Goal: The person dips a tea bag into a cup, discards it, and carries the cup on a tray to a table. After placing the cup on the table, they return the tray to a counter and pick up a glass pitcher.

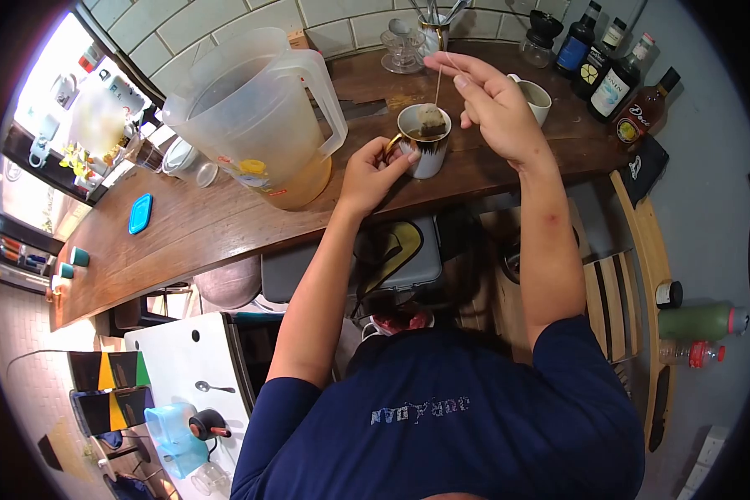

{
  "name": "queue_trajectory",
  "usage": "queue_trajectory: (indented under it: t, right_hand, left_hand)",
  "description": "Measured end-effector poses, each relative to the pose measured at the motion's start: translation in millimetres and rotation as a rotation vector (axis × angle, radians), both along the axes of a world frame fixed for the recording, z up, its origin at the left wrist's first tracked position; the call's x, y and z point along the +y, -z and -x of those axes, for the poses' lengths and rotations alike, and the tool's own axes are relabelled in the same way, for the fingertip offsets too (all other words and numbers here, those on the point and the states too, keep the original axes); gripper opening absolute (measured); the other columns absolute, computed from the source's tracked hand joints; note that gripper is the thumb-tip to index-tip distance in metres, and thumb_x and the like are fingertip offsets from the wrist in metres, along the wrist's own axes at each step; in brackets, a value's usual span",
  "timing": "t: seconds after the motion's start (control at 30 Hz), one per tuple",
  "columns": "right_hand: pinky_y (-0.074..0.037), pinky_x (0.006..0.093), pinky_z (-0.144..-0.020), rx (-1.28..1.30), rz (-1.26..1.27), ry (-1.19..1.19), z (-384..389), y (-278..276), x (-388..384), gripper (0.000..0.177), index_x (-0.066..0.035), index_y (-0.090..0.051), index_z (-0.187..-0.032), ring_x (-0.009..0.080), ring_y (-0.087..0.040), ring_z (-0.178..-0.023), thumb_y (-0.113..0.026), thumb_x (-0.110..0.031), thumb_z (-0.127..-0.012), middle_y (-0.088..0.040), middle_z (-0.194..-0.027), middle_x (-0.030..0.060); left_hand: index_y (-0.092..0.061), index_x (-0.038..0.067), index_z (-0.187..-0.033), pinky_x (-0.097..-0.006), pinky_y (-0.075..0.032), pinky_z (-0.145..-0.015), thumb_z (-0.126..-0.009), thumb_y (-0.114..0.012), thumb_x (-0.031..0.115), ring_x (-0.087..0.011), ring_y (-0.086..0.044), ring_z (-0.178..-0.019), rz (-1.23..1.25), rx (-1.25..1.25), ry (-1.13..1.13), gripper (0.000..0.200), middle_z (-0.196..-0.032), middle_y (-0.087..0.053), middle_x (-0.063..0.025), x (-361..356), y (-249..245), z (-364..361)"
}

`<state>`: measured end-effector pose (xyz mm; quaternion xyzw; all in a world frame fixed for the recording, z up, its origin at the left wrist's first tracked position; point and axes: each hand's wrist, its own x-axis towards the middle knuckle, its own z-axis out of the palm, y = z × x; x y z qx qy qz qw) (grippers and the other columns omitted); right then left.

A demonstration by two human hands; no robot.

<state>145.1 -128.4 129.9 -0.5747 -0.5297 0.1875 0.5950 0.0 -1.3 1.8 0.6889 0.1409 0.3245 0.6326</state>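
My left hand [370, 177] is closed on the gold handle of a white mug [429, 162] with dark and gold decoration at its rim. The mug stands upright near the table's front edge. Above its mouth, my right hand [498, 108] pinches the string of a tea bag [431, 118]. That bag hangs at the mug's opening, its lower part dark and wet; brownish liquid shows inside. Just behind my right hand is a second white mug [537, 100], partly hidden by it. To the left stands a large translucent plastic pitcher [258, 125].
Several bottles [612, 87] line the back right of the wooden table [233, 225]. A glass dripper [402, 54] and a cup of utensils [434, 37] stand at the back. On the left lie a blue lid [141, 214] and a clear container [181, 158].
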Motion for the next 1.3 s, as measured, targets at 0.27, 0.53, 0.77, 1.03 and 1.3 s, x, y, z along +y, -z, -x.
queue_trajectory:
  t: [0.27, 0.53, 0.77, 1.03, 1.3]
  right_hand:
    - [-0.044, 0.0185, -0.058, -0.014, -0.051, 0.105, -9, 10, 7, 0.033, -0.005, -0.052, -0.127, 0.001, -0.053, -0.073, -0.041, -0.013, -0.097, -0.061, -0.123, -0.0007]
    - [-0.045, 0.0186, -0.057, 0.002, -0.057, 0.133, -11, 10, 8, 0.034, -0.003, -0.051, -0.128, 0.0015, -0.054, -0.074, -0.041, -0.012, -0.097, -0.06, -0.124, 0.0013]
    - [-0.043, 0.0185, -0.059, 0.043, -0.106, 0.083, -15, -6, 5, 0.035, -0.003, -0.049, -0.13, -0.0002, -0.034, -0.054, -0.042, -0.012, -0.097, -0.055, -0.131, 0.0048]
    - [-0.042, 0.0202, -0.049, 0.129, -0.074, 0.261, -57, -44, -16, 0.032, 0.001, -0.046, -0.128, 0.0019, -0.037, -0.048, -0.037, -0.009, -0.099, -0.055, -0.129, 0.0088]
    - [-0.041, 0.0182, -0.055, -0.125, 0.04, 0.409, -168, -17, -27, 0.038, -0.003, -0.046, -0.133, 0.0003, -0.033, -0.05, -0.04, -0.015, -0.097, -0.055, -0.132, 0.0007]
  left_hand:
    - [-0.058, 0.004, -0.08, -0.0186, -0.033, -0.057, -0.081, -0.073, 0.02, -0.0019, -0.04, -0.065, -0.001, 0.011, -0.007, 0.022, -0.073, -0.049, 0.0067, 0, -1, 0]
    - [-0.059, 0.004, -0.08, -0.0186, -0.033, -0.056, -0.081, -0.074, 0.018, -0.0013, -0.04, -0.065, -0.005, 0.011, -0.001, 0.021, -0.072, -0.049, 0.0069, 1, 2, 0]
    - [-0.059, 0.004, -0.08, -0.0181, -0.033, -0.056, -0.081, -0.074, 0.018, -0.0008, -0.04, -0.065, 0.005, 0.001, -0.001, 0.021, -0.072, -0.049, 0.0072, 0, 1, 0]
    - [-0.058, 0.004, -0.083, -0.0183, -0.033, -0.06, -0.083, -0.072, 0.015, -0.0021, -0.041, -0.068, -0.002, 0.034, 0.008, 0.017, -0.074, -0.049, 0.0071, 1, 3, 0]
    - [-0.059, 0.004, -0.085, -0.0182, -0.034, -0.06, -0.083, -0.071, 0.014, -0.0024, -0.042, -0.068, -0.001, 0.026, 0.013, 0.015, -0.074, -0.049, 0.0065, 0, -1, 2]
